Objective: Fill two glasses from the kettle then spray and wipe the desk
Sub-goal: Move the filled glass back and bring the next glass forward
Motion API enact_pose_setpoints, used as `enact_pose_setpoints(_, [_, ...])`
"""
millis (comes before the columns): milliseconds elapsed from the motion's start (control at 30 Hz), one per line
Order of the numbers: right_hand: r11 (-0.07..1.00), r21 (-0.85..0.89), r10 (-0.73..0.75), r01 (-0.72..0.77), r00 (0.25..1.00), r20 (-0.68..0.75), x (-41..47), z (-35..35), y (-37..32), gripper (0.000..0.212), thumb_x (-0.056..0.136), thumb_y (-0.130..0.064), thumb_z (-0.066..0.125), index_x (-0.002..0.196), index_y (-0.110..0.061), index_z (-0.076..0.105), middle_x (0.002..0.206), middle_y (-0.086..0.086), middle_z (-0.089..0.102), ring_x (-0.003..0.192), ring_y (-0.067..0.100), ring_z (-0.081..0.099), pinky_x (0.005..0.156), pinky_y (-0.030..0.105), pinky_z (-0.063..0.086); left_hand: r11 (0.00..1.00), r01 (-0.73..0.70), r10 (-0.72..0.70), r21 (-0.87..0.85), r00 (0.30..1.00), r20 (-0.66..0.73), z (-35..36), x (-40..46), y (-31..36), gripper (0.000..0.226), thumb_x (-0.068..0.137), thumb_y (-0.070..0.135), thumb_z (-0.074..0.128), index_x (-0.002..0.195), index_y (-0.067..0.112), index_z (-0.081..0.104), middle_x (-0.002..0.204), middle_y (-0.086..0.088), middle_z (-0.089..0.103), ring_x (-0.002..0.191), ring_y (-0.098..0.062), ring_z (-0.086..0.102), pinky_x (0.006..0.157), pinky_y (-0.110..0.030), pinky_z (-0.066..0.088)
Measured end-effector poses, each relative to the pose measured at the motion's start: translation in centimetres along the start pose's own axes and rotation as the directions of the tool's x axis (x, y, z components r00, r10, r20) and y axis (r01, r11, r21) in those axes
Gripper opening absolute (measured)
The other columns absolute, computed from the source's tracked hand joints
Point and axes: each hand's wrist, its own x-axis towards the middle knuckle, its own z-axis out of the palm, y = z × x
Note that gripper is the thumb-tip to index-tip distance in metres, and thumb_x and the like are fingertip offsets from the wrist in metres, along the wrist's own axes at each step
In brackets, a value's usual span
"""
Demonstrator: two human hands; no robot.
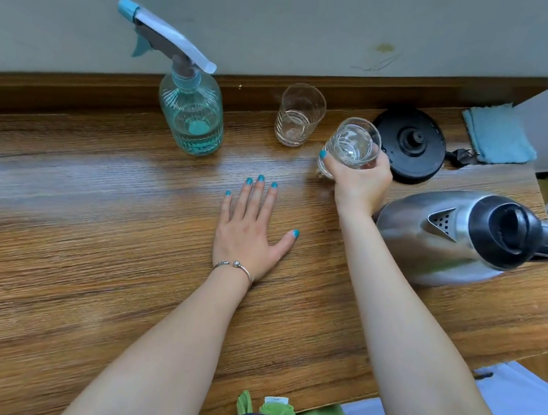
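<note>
Two glasses stand out on the wooden tabletop point(91, 219). The rear glass point(299, 115) stands upright near the back ledge with a shallow layer of clear water at its bottom. The nearer glass point(351, 146) is gripped by the right hand point(359, 179), whose fingers point(323, 156) curl round its lower wall; it tilts toward the camera and holds some clear water, though whether its base touches the wood cannot be told. Just right of it lies the round black kettle base point(411, 145), bare on top, its plug point(460, 156) at the right. The steel kettle point(441, 241) stands off its base near the tabletop's right edge, lid open, spout turned toward the right forearm — no water level can be seen inside. To the left of the glasses stands a clear spray bottle point(191, 111) with a teal nozzle and trigger, holding pale blue liquid in its lower part. A folded blue cloth point(497, 134) lies in the far right corner against the wall.

The left hand point(248, 235) lies flat, palm down, its fingers point(258, 195) straight and slightly spread, a thin bracelet point(234, 266) at the wrist. Wide bare wood stretches left of that hand and toward the near edge — the right side is crowded up to the edge.
</note>
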Motion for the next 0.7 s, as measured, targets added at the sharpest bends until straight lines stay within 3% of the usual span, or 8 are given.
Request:
enact_pose_setpoints(367, [1.0,-0.024,-0.008,0.007,1.0,-0.027,1.9,1.3,-1.4,0.074,0.051,-0.05,0.087,0.117,-0.027,0.063,0.104,-0.014,0.068,0.099,0.009,0.065,0.082,0.03,0.053,1.0,0.001,-0.001,0.003,1.0,-0.018,0.0,-0.1,0.1,0.086,0.089,0.075,0.019,0.157,0.024,0.008,0.164,-0.002,0.011,0.151,-0.019,0.006,0.122,-0.047,0.002])
enact_pose_setpoints(700, [0.999,0.007,0.054,-0.054,0.998,-0.019,3.6,2.5,-2.2,0.07,0.049,-0.051,0.088,0.111,-0.035,0.061,0.091,-0.021,0.062,0.092,0.005,0.062,0.086,0.032,0.052,1.0,-0.001,0.001,0.005,1.0,-0.024,0.1,-0.1,0.1,0.085,0.09,0.074,0.021,0.157,0.023,0.012,0.164,-0.003,0.013,0.151,-0.02,0.008,0.122,-0.049,0.006])
